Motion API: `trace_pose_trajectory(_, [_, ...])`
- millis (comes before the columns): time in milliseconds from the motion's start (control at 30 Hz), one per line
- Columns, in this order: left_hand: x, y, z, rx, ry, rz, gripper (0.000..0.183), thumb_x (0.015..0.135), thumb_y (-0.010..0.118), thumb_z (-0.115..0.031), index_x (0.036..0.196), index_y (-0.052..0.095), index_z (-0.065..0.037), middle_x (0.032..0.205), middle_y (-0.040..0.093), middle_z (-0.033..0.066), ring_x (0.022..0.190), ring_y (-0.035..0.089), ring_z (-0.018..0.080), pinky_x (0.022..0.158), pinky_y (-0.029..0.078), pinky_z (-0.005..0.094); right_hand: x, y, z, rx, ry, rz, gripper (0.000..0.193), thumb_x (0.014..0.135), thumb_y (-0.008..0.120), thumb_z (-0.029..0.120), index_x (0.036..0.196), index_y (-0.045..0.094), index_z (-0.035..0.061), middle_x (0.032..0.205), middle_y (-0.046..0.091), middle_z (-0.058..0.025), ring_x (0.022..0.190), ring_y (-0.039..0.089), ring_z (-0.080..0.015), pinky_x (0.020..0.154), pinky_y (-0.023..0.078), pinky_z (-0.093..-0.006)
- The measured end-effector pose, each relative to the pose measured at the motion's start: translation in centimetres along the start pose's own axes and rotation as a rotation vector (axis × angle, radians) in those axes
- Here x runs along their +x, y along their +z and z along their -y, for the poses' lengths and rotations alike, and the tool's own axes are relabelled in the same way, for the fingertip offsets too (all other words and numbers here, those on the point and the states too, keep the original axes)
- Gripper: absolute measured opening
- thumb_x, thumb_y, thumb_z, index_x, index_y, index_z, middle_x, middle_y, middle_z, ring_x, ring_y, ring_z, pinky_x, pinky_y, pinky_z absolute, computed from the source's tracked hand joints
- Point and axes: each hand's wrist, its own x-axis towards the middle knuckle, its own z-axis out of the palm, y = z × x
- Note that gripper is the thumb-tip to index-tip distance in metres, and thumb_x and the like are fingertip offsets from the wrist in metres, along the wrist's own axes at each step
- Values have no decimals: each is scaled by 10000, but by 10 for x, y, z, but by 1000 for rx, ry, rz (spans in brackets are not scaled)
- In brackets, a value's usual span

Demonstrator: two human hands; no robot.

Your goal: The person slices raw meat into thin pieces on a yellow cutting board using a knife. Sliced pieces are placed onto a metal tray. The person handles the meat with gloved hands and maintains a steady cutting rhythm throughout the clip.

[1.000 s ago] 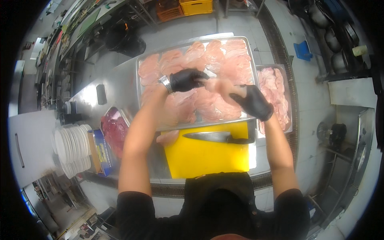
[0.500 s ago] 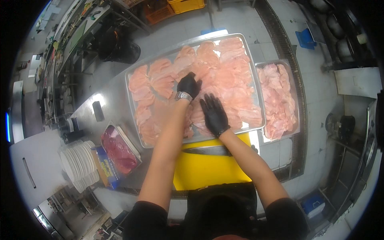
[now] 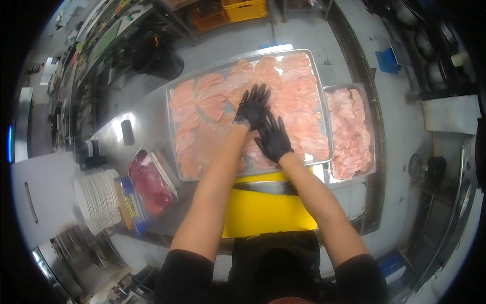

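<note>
Flat pieces of raw chicken point(image 3: 298, 109) lie spread over a large metal tray point(image 3: 331, 142). My left hand point(image 3: 253, 109), in a black glove, rests on the chicken near the tray's middle with its fingers spread. Just right of it and nearer to me, my right hand point(image 3: 275, 139), gloved too, lies flat on the pieces, fingers stretched out and touching or close to the left hand. Between my forearms, a knife point(image 3: 266, 187) lies on a yellow cutting board point(image 3: 268, 213) in front of the tray.
A smaller tray point(image 3: 374, 126) heaped with raw chicken stands at the right. Left on the steel table point(image 3: 109, 137) are a pack of dark red meat point(image 3: 149, 182), a blue box point(image 3: 132, 202), stacked white plates point(image 3: 97, 200) and a dark block point(image 3: 127, 133).
My left hand has gone from curled fingers to spread ones and shifted right. My right hand has moved slightly right, closer to the left. The whole view has shifted a little.
</note>
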Motion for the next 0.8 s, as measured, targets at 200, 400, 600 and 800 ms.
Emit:
trace_pose_trajectory(200, [-61, 17, -29, -95, -130, -140, 753, 1035, 538, -390, 1662, 305, -44, 1736, 262, 245, 1612, 226, 450, 1297, 173, 610, -38, -21, 6, 11, -102, -89, 609, 1005, 612, 322, 1542, 497, 58, 1688, 374, -207, 1595, 264, -431, 1294, 146, -644])
trace_pose_trajectory(400, [-260, 58, -68, -297, -494, -513, 690, 997, 596, -254, 1629, 394, -66, 1669, 380, 240, 1550, 328, 455, 1292, 220, 568, -231, -31, 8, 132, -53, -128, 582, 970, 645, 227, 1505, 528, 29, 1630, 435, -253, 1551, 335, -477, 1277, 199, -658])
trace_pose_trajectory(600, [-414, 55, -51, -27, -673, -432, 425, 935, 631, -175, 1352, 656, -98, 1351, 653, 189, 1305, 575, 405, 1110, 432, 535, -332, -14, -1, 8, -237, -214, 649, 934, 677, 179, 1548, 519, 45, 1458, 603, -207, 1366, 559, -425, 1126, 456, -548])
trace_pose_trajectory(800, [-389, 53, 1, -337, -745, -149, 385, 1020, 578, -341, 1252, 700, -59, 1136, 735, 206, 1075, 686, 387, 934, 514, 499, -337, -47, 30, -13, 29, 235, 438, 953, 629, 214, 1381, 628, 125, 1346, 679, -170, 1196, 668, -368, 938, 564, -464])
